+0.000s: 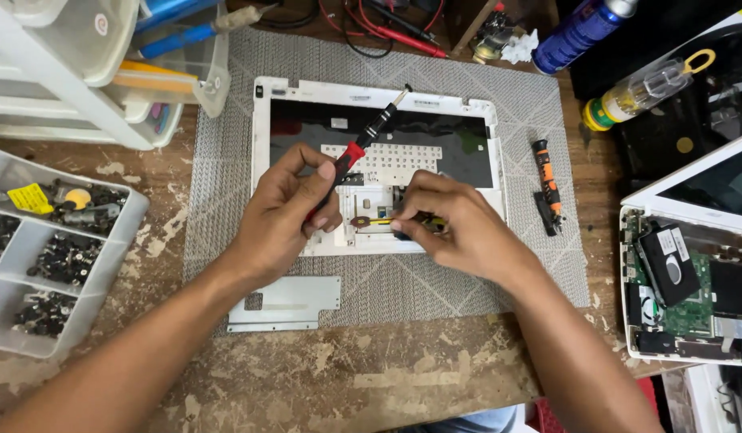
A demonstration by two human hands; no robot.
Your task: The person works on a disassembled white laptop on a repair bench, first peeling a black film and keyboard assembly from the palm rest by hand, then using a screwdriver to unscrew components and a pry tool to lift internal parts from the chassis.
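Worn wooden bench point(371, 377): one white laptop shell point(379, 104), left hand point(287, 212) gripping one red-black screwdriver point(363, 144), right hand point(459, 224) pinching one yellow tool point(379, 221).

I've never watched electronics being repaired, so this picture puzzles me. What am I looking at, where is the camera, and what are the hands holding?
The camera sits on the person's head, looking down at a worn wooden workbench. On a grey mat lies a white laptop shell, opened up. The left hand holds a red and black screwdriver. The right hand holds a small yellow tool against the shell. Nearby: a metal plate, a parts tray of small dark bits, an orange screwdriver and another opened laptop.
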